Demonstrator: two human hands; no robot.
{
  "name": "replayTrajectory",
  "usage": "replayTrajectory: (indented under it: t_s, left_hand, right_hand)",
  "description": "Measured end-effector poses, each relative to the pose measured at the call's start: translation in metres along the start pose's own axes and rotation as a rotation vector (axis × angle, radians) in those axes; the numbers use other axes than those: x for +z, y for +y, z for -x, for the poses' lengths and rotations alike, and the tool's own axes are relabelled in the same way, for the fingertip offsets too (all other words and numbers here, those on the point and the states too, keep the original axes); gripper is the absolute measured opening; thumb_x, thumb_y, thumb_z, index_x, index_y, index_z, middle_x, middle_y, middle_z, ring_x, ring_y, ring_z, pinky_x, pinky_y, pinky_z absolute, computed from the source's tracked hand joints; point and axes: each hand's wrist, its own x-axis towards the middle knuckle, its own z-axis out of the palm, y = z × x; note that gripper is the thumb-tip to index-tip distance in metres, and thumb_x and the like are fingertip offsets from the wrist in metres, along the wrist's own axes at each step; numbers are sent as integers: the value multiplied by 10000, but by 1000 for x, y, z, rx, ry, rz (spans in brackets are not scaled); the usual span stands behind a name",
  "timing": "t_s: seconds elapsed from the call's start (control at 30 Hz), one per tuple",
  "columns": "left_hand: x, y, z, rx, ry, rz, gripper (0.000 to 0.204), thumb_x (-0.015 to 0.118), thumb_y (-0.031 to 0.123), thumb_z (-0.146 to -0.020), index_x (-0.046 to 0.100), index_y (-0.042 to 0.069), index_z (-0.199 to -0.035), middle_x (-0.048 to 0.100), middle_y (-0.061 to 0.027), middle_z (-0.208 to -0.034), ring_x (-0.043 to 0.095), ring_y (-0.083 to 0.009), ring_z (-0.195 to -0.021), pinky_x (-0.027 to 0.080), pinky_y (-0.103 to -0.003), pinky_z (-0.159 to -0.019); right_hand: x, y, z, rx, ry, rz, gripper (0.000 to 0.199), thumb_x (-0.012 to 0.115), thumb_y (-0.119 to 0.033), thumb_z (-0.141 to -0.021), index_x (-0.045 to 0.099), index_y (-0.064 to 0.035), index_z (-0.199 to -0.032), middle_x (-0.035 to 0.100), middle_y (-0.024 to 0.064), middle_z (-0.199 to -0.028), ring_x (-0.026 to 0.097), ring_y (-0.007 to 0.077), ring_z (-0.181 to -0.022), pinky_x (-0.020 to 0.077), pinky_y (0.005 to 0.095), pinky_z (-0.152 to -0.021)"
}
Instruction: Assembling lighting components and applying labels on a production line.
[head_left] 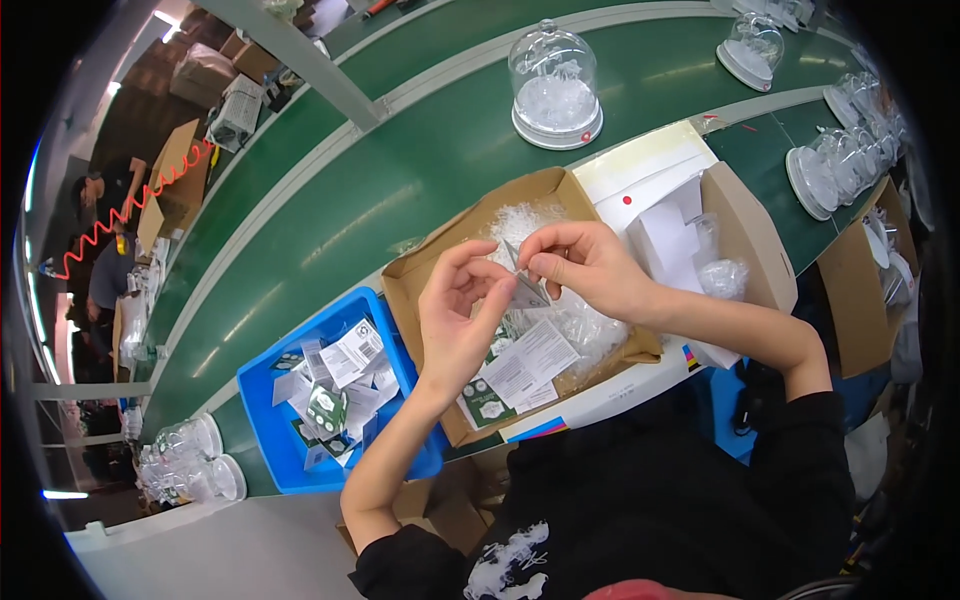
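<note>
My left hand (462, 315) pinches a small folded card (530, 292) between thumb and fingertips, above a shallow cardboard box. Close against it, my right hand (590, 270) has thumb and forefinger pressed together at the card's upper edge; whatever is between them is too small to make out. Below both hands, the cardboard box (432, 262) holds a heap of thin clear plastic strands (528, 218). Printed white cards (530, 365) and green-and-white ones lie toward its near side. To the left stands a blue tray (262, 425) full of similar cards (350, 352).
A glass dome on a white base (552, 125) stands on the green conveyor (370, 215). More domes (845, 165) are at the right and lower left (195, 460). An open carton (755, 225) with white paper and clear wrap sits beside my right arm.
</note>
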Motion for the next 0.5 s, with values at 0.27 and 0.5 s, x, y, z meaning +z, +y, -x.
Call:
replayTrajectory:
  t_s: [0.27, 0.5]
  left_hand:
    - [0, -2, 0, 7, -5, -17, 368, 627, -50, -885, 504, -20, -1231, 638, -64, -927, 614, -97, -844, 501, -235, -757]
    - [2, 0, 1, -6, -20, 0, 368, 627, -49, -885, 505, -15, -1231, 640, -63, -934, 616, -96, -854, 503, -233, -767]
  right_hand:
    - [2, 3, 2, 44, -21, 11, 116, 590, -66, -945, 650, 2, -1016, 638, 30, -972, 577, 72, -760, 494, 220, -657]
    - [4, -2, 4, 53, -25, -4, 124, 586, -70, -950, 639, 7, -1033, 639, 35, -932, 579, 74, -746, 492, 215, -657]
